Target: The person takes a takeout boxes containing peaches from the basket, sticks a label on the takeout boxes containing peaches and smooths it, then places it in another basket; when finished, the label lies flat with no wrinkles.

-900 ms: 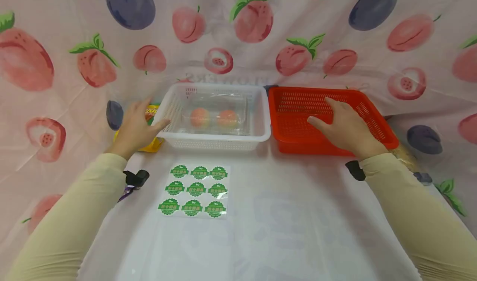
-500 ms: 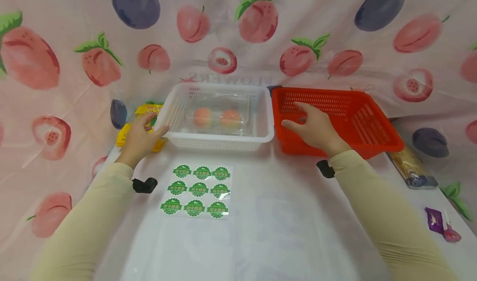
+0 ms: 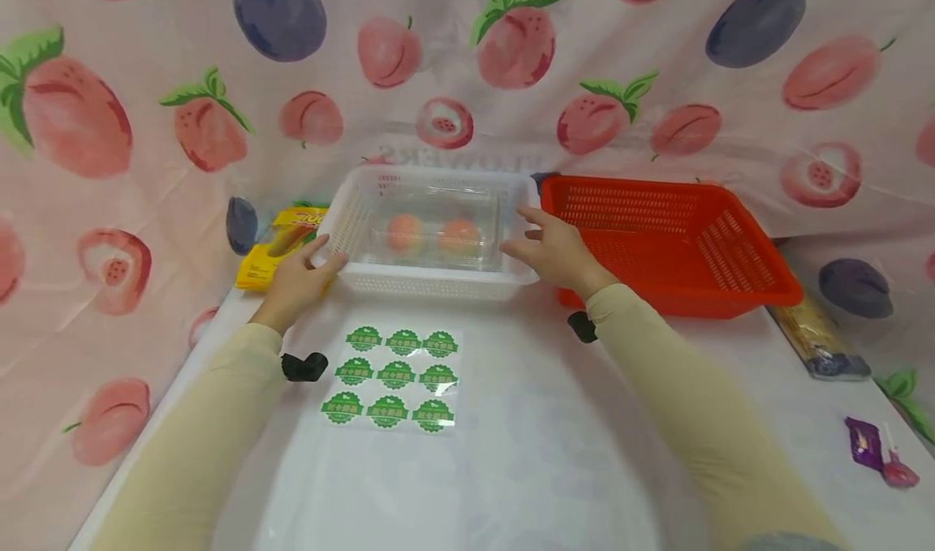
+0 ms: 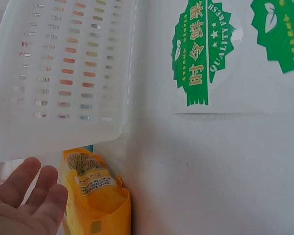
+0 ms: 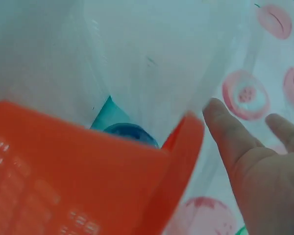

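A white perforated basket (image 3: 431, 273) stands at the back of the table. Inside it lies a clear plastic box (image 3: 478, 202), through which two round orange-red fruits (image 3: 405, 234) show. My left hand (image 3: 295, 287) is at the basket's left front corner, its loosely bent fingers near the rim in the left wrist view. At the opposite end, my right hand (image 3: 558, 255) reaches over the right rim with thumb and fingers apart. Whether either hand touches the basket, I cannot tell.
A red basket (image 3: 672, 251) stands close on the right. Left of the white one is a yellow packet (image 3: 259, 267). A sheet of green stickers (image 3: 394, 376) lies in front. Farther right are a clear-wrapped pack (image 3: 818, 336), a purple packet (image 3: 865, 444) and a pink lollipop (image 3: 900, 471).
My right hand has moved left from over the red basket to the white basket's right rim. My left hand has shifted slightly right and down. The baskets stay in place.
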`<state>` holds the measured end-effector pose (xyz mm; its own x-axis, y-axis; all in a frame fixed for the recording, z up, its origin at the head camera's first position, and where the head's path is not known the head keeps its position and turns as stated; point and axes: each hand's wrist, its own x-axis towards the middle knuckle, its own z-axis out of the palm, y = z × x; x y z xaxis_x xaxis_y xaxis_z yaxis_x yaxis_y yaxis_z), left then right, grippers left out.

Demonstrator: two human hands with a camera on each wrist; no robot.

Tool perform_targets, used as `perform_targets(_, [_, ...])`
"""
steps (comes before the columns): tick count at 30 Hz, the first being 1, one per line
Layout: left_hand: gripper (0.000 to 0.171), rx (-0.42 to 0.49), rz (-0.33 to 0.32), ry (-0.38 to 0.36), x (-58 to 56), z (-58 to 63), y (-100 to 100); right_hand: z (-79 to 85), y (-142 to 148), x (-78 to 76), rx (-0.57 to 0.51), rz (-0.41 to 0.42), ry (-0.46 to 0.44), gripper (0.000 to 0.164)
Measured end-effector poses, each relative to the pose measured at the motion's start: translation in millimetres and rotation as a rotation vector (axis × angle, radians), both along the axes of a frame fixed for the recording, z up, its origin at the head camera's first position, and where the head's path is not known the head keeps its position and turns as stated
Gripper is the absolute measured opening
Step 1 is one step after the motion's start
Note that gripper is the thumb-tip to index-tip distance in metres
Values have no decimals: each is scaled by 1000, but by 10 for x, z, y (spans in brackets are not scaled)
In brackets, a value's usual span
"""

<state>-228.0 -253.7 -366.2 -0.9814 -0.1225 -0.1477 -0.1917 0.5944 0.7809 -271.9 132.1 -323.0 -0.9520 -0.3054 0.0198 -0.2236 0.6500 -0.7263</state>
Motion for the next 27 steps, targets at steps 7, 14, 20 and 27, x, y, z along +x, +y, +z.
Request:
perform_targets(7, [95, 84, 3, -16, -31, -62, -11, -38, -306, -169, 10, 15, -17, 76])
perform_targets(14, [93, 103, 3, -27, -43, -61, 14, -123, -445, -342, 41, -16, -44, 70])
perform_targets(20, [93, 105, 26, -39, -56, -74, 9, -167, -502, -433, 8, -65, -120, 71])
perform_targets(27, [94, 138, 24, -25, -45, -67, -4, -210, -575, -483, -55, -65, -288, 70])
